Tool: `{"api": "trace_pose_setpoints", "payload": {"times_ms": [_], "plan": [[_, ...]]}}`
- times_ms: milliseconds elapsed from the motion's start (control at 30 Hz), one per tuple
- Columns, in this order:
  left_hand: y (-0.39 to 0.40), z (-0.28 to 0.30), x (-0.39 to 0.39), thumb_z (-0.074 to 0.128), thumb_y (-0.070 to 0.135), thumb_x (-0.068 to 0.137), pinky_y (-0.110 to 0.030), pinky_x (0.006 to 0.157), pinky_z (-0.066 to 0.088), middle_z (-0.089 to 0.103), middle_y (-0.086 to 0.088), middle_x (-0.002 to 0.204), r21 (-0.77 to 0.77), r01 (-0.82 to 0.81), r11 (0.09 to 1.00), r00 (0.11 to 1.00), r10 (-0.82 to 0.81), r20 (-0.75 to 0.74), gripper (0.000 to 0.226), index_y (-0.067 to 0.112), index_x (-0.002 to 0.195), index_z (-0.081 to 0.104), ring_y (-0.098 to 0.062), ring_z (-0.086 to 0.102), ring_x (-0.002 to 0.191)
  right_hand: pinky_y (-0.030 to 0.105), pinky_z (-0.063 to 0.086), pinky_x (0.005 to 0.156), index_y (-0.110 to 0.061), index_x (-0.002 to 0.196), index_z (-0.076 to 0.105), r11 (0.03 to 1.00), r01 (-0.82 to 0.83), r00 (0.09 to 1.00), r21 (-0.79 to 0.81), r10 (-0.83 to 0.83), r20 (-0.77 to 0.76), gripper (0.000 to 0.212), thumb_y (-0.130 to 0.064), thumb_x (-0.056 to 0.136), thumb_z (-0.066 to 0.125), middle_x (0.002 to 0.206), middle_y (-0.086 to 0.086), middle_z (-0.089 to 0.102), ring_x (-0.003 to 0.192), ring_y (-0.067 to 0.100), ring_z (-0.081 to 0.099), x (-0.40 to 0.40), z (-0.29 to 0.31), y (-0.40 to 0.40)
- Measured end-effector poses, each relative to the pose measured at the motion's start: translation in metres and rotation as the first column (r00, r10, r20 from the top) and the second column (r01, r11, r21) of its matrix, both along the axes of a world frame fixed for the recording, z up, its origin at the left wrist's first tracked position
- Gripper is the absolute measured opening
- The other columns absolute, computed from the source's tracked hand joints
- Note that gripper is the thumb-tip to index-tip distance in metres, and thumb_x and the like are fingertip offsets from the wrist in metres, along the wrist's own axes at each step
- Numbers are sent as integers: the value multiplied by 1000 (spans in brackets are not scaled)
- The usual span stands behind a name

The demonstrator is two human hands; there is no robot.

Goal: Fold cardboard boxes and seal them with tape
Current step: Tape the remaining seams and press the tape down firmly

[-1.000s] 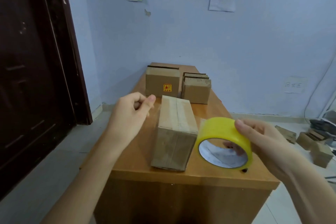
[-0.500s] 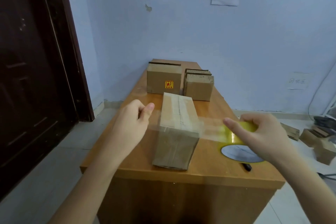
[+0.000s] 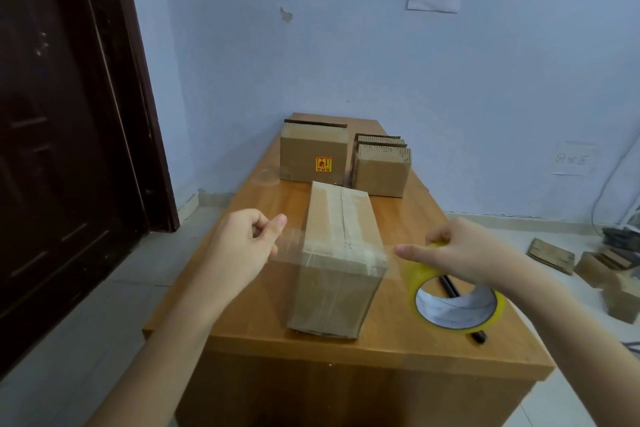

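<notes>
A long closed cardboard box (image 3: 337, 253) lies lengthwise on the wooden table (image 3: 381, 347), with tape along its top seam. A clear strip of tape (image 3: 291, 246) stretches across the box's near end. My left hand (image 3: 246, 246), left of the box, pinches the strip's free end between thumb and fingers. My right hand (image 3: 464, 253), right of the box, grips the yellow tape roll (image 3: 453, 302), with the forefinger pointing toward the box. The roll sits low by the table top.
Two stacks of flat cardboard boxes (image 3: 313, 156) (image 3: 381, 166) stand at the table's far end. A black pen (image 3: 479, 336) lies under the roll. More cardboard (image 3: 550, 255) lies on the floor at right. A dark door (image 3: 69, 132) stands at left.
My right hand has carried the roll down and to the right, drawing tape out across the box. My left hand stays left of the box, holding the tape end.
</notes>
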State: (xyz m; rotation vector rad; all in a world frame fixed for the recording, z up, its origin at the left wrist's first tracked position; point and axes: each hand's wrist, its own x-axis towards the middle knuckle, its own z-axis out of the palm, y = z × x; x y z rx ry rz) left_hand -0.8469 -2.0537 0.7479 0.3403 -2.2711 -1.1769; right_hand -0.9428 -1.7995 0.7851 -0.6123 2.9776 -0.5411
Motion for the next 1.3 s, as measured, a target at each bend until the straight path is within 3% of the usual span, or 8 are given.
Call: {"api": "trace_pose_setpoints", "payload": {"times_ms": [367, 600, 733, 833, 1000, 1133, 1233, 1300], "plan": [[-8, -7, -8, 55, 32, 93, -24, 57, 41, 59, 4, 54, 12, 18, 1000, 996, -19, 84, 33, 6, 73, 62, -6, 52, 49, 28, 24, 52, -19, 49, 28, 999, 20, 997, 48, -24, 77, 68, -77, 67, 58, 43, -8, 24, 43, 13, 28, -2, -10, -8], [-18, -18, -5, 56, 30, 93, -24, 55, 41, 58, 1, 56, 107, -1, 994, 990, -14, 144, 34, 4, 73, 62, -10, 51, 50, 29, 21, 53, -21, 47, 22, 1000, -19, 992, 7, 18, 122, 70, -83, 65, 50, 43, -8, 19, 43, 12, 23, 3, -13, -21], [-19, -33, -5, 55, 29, 94, -19, 48, 41, 54, 0, 53, 208, 11, 978, 985, -46, 167, 33, 5, 70, 59, -9, 48, 48, 28, 18, 52, -21, 47, 21, 999, -37, 983, -2, 37, 180, 73, -89, 53, 47, 44, -9, 17, 43, 12, 19, 5, -13, -29], [-13, -39, -8, 55, 28, 94, -18, 45, 40, 49, 4, 49, 314, 32, 949, 981, -89, 170, 37, 7, 64, 54, -5, 45, 42, 26, 18, 51, -20, 48, 23, 999, -26, 975, 27, 20, 222, 72, -86, 58, 51, 45, -8, 17, 44, 13, 20, 4, -8, -30], [8, -48, -7, 53, 29, 94, -17, 40, 37, 48, 4, 51, 502, 49, 864, 983, -130, 128, 31, 5, 74, 54, -4, 44, 40, 25, 23, 52, -18, 49, 31, 996, -6, 974, 87, -14, 224, 69, -82, 65, 52, 48, -7, 25, 45, 12, 27, 3, -4, -32], [18, -56, -5, 45, 33, 95, -19, 40, 35, 47, 1, 52, 454, 4, 891, 987, -76, 139, 26, 9, 91, 54, -6, 43, 41, 24, 25, 51, -17, 51, 32, 995, 0, 970, 98, -23, 241, 68, -79, 69, 52, 51, -5, 27, 47, 12, 29, 5, -1, -35], [24, -55, -4, 39, 29, 99, -15, 48, 38, 54, 4, 69, 336, -10, 942, 990, -38, 137, 29, 9, 113, 54, -6, 50, 56, 24, 29, 51, -17, 52, 37, 994, 2, 968, 108, -29, 248, 66, -78, 71, 52, 52, -5, 36, 50, 12, 36, 6, 1, -35], [24, -52, -1, 33, 31, 101, -16, 74, 39, 59, 6, 104, 199, -8, 980, 985, -27, 173, 37, 11, 129, 48, -9, 57, 93, 25, 33, 54, -16, 55, 41, 993, 6, 966, 121, -37, 256, 66, -80, 69, 51, 57, -4, 42, 56, 13, 42, 6, 1, -36]]}}
